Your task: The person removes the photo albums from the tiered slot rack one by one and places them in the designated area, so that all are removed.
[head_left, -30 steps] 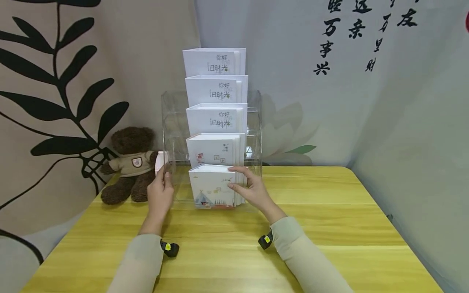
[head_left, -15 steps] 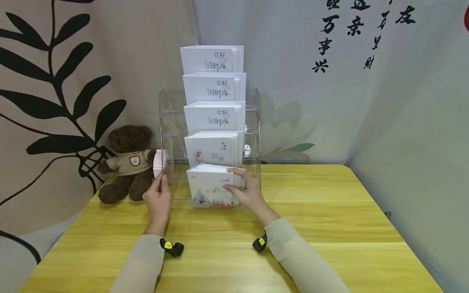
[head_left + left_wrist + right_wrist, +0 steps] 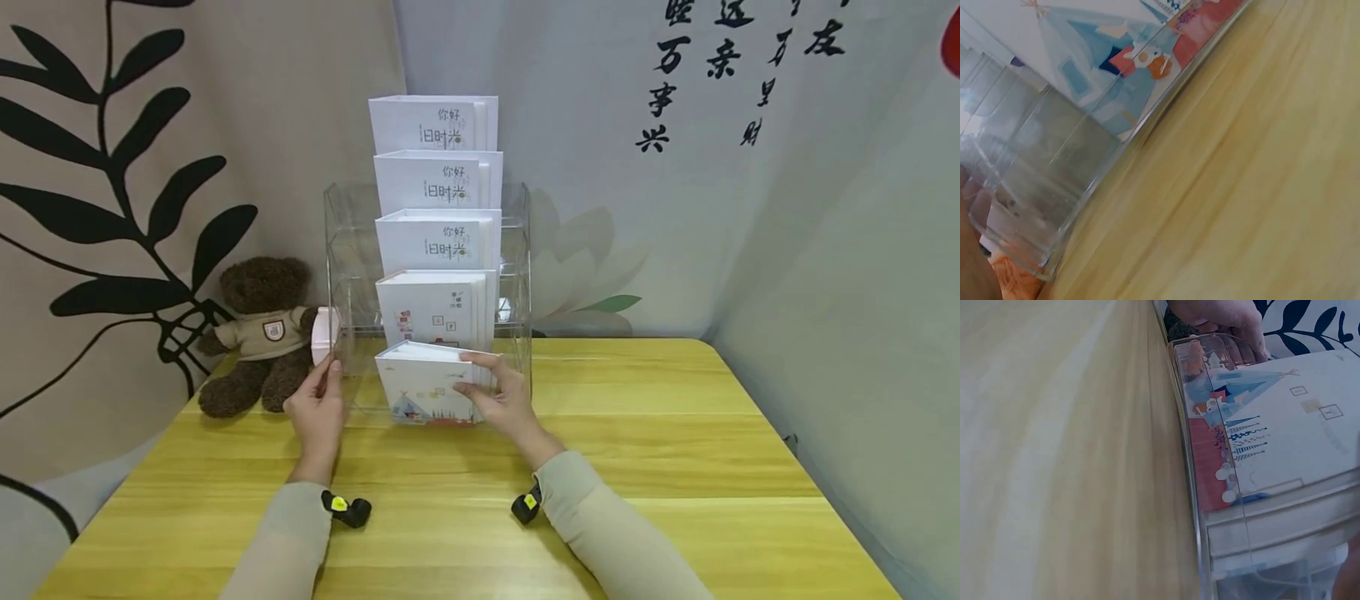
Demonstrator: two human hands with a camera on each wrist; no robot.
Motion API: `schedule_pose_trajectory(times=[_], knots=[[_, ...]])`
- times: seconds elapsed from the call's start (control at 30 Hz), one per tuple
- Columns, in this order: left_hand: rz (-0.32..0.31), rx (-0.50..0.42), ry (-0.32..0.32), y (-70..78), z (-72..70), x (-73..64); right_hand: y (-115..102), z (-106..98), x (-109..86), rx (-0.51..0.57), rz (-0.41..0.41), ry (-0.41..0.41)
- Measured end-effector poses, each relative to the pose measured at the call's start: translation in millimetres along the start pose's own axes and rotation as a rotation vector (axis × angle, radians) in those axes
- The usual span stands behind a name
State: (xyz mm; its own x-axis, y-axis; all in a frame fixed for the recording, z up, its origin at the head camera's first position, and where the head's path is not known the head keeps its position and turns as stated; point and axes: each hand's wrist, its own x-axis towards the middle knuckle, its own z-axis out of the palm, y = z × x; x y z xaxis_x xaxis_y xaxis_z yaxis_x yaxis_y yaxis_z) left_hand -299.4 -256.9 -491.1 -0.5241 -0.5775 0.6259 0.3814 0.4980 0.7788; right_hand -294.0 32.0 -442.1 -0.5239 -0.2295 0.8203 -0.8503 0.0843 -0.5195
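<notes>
In the head view a clear tiered rack [image 3: 352, 287] holds several white albums, one on each step. My right hand [image 3: 513, 404] pinches the top right corner of the lowest album [image 3: 420, 387], with the thumb on its front cover and a finger over the top. That album leans forward in the front slot, and a blue tent is printed on its cover. At the rack's left side, my left hand [image 3: 317, 417] holds the front edge of the side wall between thumb and fingers. The right wrist view shows this left hand [image 3: 1222, 315] at the rack's far end.
A brown teddy bear [image 3: 270, 333] sits left of the rack. A pale pink object [image 3: 322, 333] stands beside the bear. Orange material [image 3: 1016, 275] shows by the rack in the left wrist view. The wooden table [image 3: 637, 467] meets cloth-hung walls behind.
The lowest album's top has tipped forward and a little left, away from the album behind, with my right hand on it. My left hand stays at the rack's side.
</notes>
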Motion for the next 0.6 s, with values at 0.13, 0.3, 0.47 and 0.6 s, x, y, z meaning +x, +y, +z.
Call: schedule_pose_trajectory(times=[0.13, 0.3, 0.47, 0.6], knots=[[0.005, -0.026, 0.027, 1.4, -3.7, 0.5, 8.0, 3.7, 0.7, -0.032, -0.124, -0.024], [-0.005, -0.032, 0.024, 3.2, -5.1, 1.3, -0.9, -2.9, 13.4, -0.038, -0.277, -0.053], [0.002, -0.028, 0.025, 3.5, -3.4, 3.0, -16.2, -19.7, 29.4, -0.007, -0.281, -0.004], [-0.012, -0.040, 0.015, 2.3, -3.1, 2.8, -23.0, -31.6, 35.9, 0.021, -0.243, 0.038]])
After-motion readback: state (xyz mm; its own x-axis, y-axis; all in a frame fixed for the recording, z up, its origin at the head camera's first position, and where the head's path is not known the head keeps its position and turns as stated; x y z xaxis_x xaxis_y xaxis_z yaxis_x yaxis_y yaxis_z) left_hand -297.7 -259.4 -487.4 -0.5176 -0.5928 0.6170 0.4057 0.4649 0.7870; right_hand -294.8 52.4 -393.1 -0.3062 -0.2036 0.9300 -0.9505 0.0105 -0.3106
